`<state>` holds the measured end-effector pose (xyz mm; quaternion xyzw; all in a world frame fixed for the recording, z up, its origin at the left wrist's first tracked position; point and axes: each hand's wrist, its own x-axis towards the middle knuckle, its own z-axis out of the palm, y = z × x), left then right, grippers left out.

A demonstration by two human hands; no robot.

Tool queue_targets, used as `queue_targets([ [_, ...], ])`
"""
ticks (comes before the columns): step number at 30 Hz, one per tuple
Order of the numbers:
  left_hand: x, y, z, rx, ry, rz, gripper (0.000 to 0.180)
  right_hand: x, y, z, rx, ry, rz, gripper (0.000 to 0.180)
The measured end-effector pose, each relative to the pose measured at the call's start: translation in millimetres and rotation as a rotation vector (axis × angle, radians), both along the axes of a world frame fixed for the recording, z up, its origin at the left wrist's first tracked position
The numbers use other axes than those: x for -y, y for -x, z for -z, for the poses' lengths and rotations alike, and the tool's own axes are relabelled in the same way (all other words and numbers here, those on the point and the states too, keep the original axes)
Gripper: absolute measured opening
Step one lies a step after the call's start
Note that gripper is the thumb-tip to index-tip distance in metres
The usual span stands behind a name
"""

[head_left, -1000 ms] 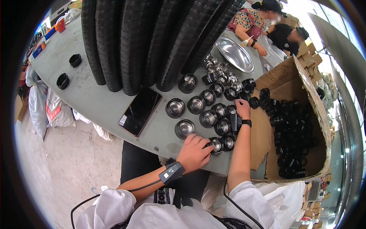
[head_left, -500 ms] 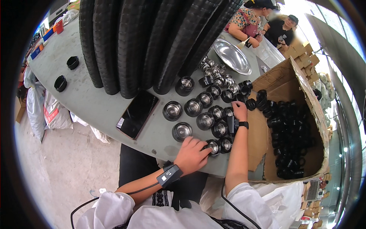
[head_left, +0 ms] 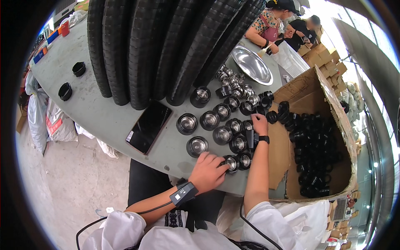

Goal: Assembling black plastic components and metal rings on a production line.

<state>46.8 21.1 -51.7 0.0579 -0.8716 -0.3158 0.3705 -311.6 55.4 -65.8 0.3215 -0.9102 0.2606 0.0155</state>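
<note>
Rows of round black caps with shiny silver inserts stand on the grey table, such as a cap (head_left: 186, 124) near the phone. My left hand (head_left: 208, 171) has its fingers apart and slightly bent. Its thumb side touches a black cap with a silver insert (head_left: 231, 164) at the near end of the rows, and another cap (head_left: 197, 146) lies just beyond its fingertips. Farther right, my right hand (head_left: 260, 123) has its fingers drawn together beside a cap (head_left: 247, 126); whatever they pinch is hidden. Both wrists wear black strapped devices.
A cardboard box (head_left: 336, 109) full of black rings stands at the right. Thick black stacked tubes (head_left: 139, 54) rise at the back, with a dark phone (head_left: 149, 126) before them. A steel bowl (head_left: 252, 66) and loose silver inserts (head_left: 227, 75) lie farther off. Two people work beyond.
The view has shifted slightly. My hands stay almost in place over the caps. In the background, one person has bent the head down and the other has moved an arm.
</note>
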Motion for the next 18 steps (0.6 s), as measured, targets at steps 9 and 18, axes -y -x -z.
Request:
queue_targets([
  [9, 0.2, -1.0, 0.8, 0.021, 0.007, -0.001, 0.027, 0.8, 0.2, 0.0, -0.006, 0.008, -0.009, 0.028],
  [18, -0.1, -0.6, 2.3, 0.036, 0.015, 0.0, 0.03, 1.6, -2.8, -0.8, -0.045, 0.037, -0.028, 0.026],
])
